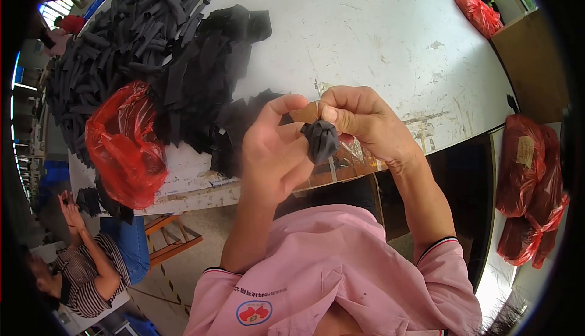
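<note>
A small bunched piece of black fabric (pixel 322 142) is up in front of my chest, over the table's near edge. The thumb and fingers of my right hand (pixel 365 120) pinch its upper end. My left hand (pixel 274 147) has its lower fingers against the fabric's left side, their tips hidden by it. One left digit sticks up, apart from the cloth. Just left of my hands, flat black fabric pieces (pixel 210 74) lie in overlapping stacks on the white table (pixel 359 37). Farther left spreads a large heap of rolled dark grey fabric tubes (pixel 100 62).
A red plastic bag (pixel 128 147) lies by the heap at the table's left edge. At lower left sits another person (pixel 91 269) in a striped top, hands raised. Red bags (pixel 524 183) hang at the right; another red bag (pixel 478 13) lies at the far right corner.
</note>
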`<state>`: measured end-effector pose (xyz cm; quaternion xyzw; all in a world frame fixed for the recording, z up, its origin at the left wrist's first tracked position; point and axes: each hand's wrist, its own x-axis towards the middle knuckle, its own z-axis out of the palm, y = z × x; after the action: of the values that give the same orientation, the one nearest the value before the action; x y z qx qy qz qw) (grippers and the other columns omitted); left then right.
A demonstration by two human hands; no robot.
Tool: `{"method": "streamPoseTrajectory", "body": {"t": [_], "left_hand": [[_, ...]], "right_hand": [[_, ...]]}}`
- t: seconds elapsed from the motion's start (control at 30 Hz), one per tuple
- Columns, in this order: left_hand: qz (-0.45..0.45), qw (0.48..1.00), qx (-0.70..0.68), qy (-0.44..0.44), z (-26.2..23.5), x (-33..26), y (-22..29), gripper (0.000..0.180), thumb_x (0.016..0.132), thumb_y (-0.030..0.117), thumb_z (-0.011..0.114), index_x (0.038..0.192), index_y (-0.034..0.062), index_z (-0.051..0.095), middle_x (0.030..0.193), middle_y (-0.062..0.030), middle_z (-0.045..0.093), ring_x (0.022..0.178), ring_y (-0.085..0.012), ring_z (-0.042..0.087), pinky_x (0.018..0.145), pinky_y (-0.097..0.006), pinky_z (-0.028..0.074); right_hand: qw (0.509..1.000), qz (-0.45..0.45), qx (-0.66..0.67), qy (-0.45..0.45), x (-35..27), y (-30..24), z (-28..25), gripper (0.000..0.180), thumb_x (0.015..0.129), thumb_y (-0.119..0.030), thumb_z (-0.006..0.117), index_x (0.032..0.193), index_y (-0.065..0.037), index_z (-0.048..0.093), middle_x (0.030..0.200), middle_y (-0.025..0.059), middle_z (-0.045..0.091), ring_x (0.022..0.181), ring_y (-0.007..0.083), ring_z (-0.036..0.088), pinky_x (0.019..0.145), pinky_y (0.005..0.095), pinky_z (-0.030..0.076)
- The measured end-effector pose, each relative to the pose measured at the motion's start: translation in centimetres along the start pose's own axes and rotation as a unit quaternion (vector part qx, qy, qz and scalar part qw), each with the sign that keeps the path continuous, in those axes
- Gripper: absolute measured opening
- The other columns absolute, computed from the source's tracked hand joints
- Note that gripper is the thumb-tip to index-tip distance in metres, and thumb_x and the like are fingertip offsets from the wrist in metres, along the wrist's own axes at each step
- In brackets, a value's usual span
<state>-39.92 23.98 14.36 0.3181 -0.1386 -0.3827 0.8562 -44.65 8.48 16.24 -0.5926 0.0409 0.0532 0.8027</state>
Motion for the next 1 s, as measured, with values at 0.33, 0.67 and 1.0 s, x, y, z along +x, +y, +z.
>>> {"method": "streamPoseTrajectory", "body": {"t": [0.33,0.67,1.0], "left_hand": [[-0.071,0.982,-0.174,0.013,-1.3,0.5,-1.5,0.041,0.078,-0.001,0.051,0.116,-0.0009,0.036,0.08,-0.0081,0.056,0.035,-0.003,0.031,0.035,-0.017,0.024],[0.057,0.96,0.248,0.113,-2.2,-0.1,-3.2,0.034,0.082,0.011,0.055,0.113,0.0003,0.043,0.089,-0.0062,0.054,0.068,-0.0075,0.049,0.056,-0.017,0.038],[0.27,0.919,0.28,0.062,-0.2,0.3,-1.7,0.011,0.08,0.005,0.055,0.09,-0.0002,0.056,0.092,-0.0126,0.058,0.094,-0.0198,0.05,0.086,-0.035,0.037]], "right_hand": [[0.997,0.049,0.045,-0.025,-0.1,2.9,-1.2,0.022,0.083,-0.023,0.055,0.072,-0.005,0.052,0.063,-0.0037,0.044,0.054,0.0042,0.035,0.048,0.018,0.029],[0.999,0.008,0.044,-0.006,0.6,7.0,-2.3,0.022,0.085,-0.023,0.053,0.075,-0.004,0.052,0.062,-0.003,0.047,0.054,0.005,0.038,0.049,0.0186,0.033],[0.806,-0.296,-0.501,0.108,-2.0,1.0,0.3,0.031,0.078,-0.032,0.056,0.074,-0.002,0.052,0.071,0.0048,0.055,0.06,0.0175,0.053,0.05,0.0285,0.042]]}}
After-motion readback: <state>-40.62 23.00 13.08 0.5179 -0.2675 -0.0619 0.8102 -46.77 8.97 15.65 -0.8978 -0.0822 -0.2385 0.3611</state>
